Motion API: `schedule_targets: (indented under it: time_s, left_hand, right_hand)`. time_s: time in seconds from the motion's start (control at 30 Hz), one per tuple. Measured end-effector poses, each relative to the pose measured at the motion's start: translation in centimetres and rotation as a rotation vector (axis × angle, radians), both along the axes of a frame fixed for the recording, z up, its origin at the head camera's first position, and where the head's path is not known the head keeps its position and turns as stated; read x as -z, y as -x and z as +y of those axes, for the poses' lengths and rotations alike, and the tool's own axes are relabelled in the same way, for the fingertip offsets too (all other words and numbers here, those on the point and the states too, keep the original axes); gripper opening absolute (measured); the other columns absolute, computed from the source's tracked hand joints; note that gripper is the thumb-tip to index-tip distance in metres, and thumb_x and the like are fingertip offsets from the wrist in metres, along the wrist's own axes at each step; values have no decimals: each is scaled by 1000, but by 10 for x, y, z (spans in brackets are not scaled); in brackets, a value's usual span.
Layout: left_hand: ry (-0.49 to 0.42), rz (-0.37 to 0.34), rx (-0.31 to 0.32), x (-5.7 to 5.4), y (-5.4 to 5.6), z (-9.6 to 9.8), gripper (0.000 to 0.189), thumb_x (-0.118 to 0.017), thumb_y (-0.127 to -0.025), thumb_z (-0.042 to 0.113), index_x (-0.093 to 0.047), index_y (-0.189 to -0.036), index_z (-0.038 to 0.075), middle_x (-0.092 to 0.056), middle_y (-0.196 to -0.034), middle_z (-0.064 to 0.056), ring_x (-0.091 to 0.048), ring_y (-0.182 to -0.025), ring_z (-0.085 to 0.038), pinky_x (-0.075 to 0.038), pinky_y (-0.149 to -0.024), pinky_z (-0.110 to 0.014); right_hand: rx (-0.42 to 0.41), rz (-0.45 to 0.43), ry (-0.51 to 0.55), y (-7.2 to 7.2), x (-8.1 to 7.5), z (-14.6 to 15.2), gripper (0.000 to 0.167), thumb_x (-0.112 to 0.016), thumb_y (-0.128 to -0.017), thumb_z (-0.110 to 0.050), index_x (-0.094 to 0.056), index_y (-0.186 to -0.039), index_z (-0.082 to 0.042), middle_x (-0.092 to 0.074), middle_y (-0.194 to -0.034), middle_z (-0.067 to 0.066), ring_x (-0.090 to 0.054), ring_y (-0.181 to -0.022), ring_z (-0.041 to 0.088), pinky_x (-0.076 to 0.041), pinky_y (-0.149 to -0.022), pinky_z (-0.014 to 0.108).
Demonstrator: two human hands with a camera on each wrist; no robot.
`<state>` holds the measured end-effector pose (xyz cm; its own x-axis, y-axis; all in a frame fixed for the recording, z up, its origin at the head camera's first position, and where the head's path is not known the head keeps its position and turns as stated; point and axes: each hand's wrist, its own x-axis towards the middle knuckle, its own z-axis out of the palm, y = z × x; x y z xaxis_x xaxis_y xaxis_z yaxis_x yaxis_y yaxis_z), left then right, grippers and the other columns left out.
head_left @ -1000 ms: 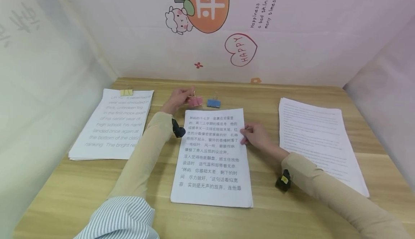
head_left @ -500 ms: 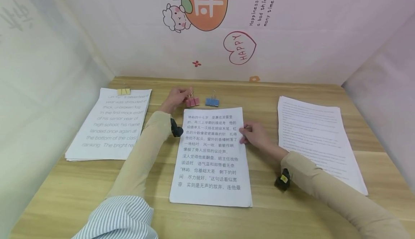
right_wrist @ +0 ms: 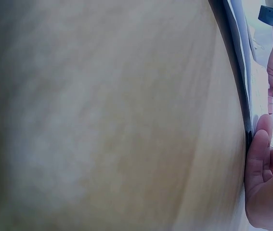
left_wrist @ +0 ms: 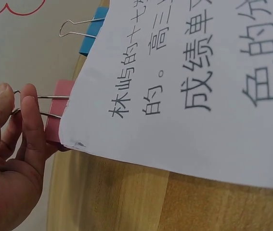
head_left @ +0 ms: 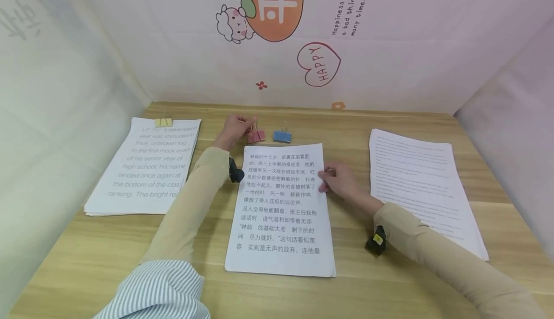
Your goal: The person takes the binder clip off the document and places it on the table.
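A stack of printed paper (head_left: 281, 256) with large Chinese characters lies in the middle of the table. Just beyond its top left corner stands a pink binder clip (head_left: 256, 136); my left hand (head_left: 235, 129) pinches its wire handles. In the left wrist view, the paper's corner overlaps the pink clip (left_wrist: 59, 108), and the thumb and fingers of the left hand (left_wrist: 20, 139) are at the handles. My right hand (head_left: 342, 180) holds the stack's right edge around mid-height, and in the right wrist view its fingers (right_wrist: 258, 156) lie against that edge.
A blue binder clip (head_left: 282, 136) stands right of the pink one. At the left, a paper stack with English text (head_left: 138, 165) bears a yellow binder clip (head_left: 163, 122) on its top edge. Another printed stack (head_left: 415, 179) lies at the right, beside the right forearm. A white printed wall rises behind.
The head view shifts slightly. Both hands keep their places, the left at the pink binder clip's handles and the right at the paper stack's edge.
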<state>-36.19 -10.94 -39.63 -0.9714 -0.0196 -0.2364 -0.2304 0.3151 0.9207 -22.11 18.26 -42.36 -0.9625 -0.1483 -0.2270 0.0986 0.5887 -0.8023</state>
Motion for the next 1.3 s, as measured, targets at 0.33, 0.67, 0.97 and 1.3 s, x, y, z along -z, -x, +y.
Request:
schedule_targets:
  time_s: [0.33,0.67,0.97,1.3]
  left_hand:
    - [49,-6,-51,1,0,5,33,-61,-91,39,-61,-98,6,-64,-96,-6,-64,-83,-13,-45,-76,-23]
    - [-114,17,-56,1,-4,12,29,-59,-94,21,-60,-107,-5,-65,-94,-14,-66,-63,-7,-56,-63,-19]
    - [-141,43,-53,6,-1,15,21,-59,-93,12,-61,-104,-6,-63,-90,-13,-67,-65,-8,-57,-65,-20]
    - [-130,88,-65,9,-1,14,17,-60,-92,9,-62,-98,-7,-61,-79,-6,-63,-57,-6,-56,-59,-17]
  right_hand:
    - [-9,10,2,0,2,0,19,-50,-98,-17,-58,-108,-3,-68,-82,11,-66,-67,15,-53,-65,26]
    - [-2,-9,12,1,4,0,19,-49,-99,-17,-56,-108,-2,-68,-83,11,-66,-68,15,-53,-65,25]
    - [19,-34,21,3,3,3,22,-49,-99,-18,-55,-111,-1,-67,-83,12,-65,-68,14,-53,-66,25]
    - [17,-33,-3,5,-10,28,31,-47,-99,-17,-51,-118,7,-68,-81,12,-65,-67,10,-56,-67,23]
